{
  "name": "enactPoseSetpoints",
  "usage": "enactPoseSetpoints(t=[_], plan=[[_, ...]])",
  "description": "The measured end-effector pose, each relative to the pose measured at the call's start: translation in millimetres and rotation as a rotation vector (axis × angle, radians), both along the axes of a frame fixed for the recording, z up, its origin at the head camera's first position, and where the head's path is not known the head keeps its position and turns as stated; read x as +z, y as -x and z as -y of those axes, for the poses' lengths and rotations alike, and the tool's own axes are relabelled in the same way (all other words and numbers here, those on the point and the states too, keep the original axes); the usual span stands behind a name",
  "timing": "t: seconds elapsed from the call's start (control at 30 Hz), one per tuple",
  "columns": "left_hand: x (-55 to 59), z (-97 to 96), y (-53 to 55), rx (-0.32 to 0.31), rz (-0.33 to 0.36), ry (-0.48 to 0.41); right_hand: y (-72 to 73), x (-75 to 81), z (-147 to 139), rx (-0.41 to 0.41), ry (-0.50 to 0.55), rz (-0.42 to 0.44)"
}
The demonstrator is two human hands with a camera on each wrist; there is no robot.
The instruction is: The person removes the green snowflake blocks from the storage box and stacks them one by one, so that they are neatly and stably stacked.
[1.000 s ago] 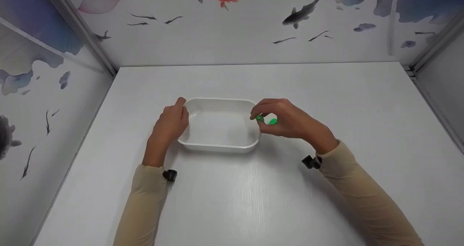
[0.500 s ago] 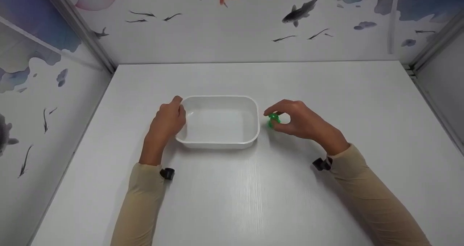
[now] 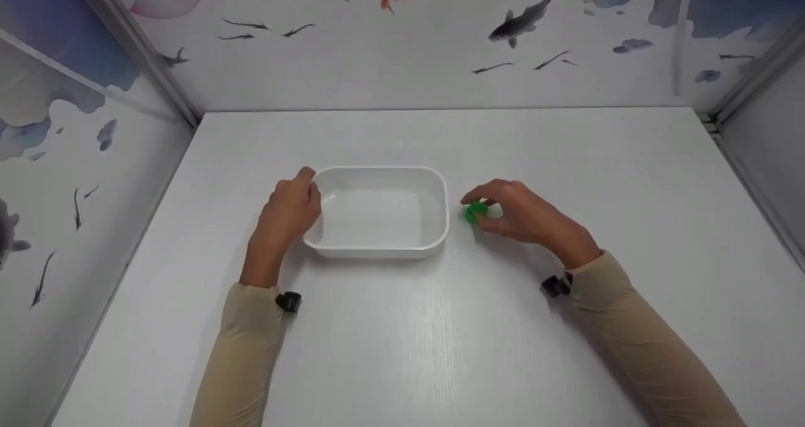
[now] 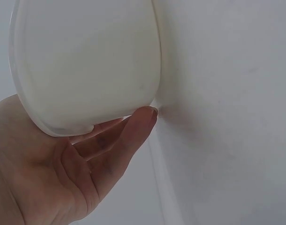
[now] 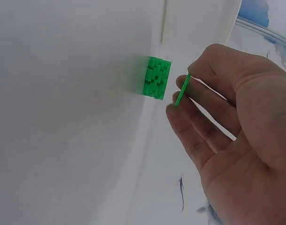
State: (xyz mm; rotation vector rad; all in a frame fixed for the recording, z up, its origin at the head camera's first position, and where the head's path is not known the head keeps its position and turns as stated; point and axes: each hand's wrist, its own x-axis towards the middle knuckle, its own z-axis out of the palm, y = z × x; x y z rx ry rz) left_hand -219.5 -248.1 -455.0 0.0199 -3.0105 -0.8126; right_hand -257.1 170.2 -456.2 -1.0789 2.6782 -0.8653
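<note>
My left hand [image 3: 290, 208] grips the left end of a white rectangular plastic basin [image 3: 378, 249], its fingertips under the wall in the left wrist view. To the right of the basin, my right hand [image 3: 521, 212] pinches a thin green disc [image 5: 183, 89] between thumb and fingertips, seen edge-on in the right wrist view. Close beneath the disc is a short stack of similar green discs [image 5: 157, 78] with notched edges, on the table. In the head view the held disc and the stack overlap, partly hidden by the fingers. Nothing shows inside the basin.
The white table [image 3: 415, 345] runs back to a white wall [image 3: 402, 68] painted with fish. Another painted panel [image 3: 82, 163] rises along the left side. Small black wrist cameras [image 3: 556, 286] sit at both sleeve cuffs.
My right hand has moved from the basin's right rim rightward over the stack, then slightly down, with a green disc in its fingers. The left hand stays on the basin.
</note>
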Motion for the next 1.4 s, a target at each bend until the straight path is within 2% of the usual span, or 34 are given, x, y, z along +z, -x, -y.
enactPoseSetpoints(t=[0.2, 0.53, 0.73, 1.0, 1.13, 1.4], plan=[[0.0, 0.4, 0.3, -0.011, -0.006, 0.007, 0.6, -4.5, 0, 0.007, -0.008, -0.014], [0.0, 1.1, -1.6, -0.013, -0.012, 0.02, -2.5, -1.6, 4, -0.018, -0.068, 0.018], [-0.4, 2.1, -2.1, -0.013, -0.007, 0.015, -2.2, -2.6, 4, -0.004, -0.065, 0.011], [-0.6, 1.0, -1.5, -0.018, -0.012, 0.011, -0.2, -4.7, -2, -0.01, -0.113, 0.026], [0.7, 0.1, -1.7, -0.018, -0.01, 0.017, -0.7, -1.4, -4, -0.017, -0.119, 0.023], [0.5, 0.5, -2.2, -0.021, -0.016, 0.019, -1.8, 8.2, -9, -0.024, -0.155, 0.086]])
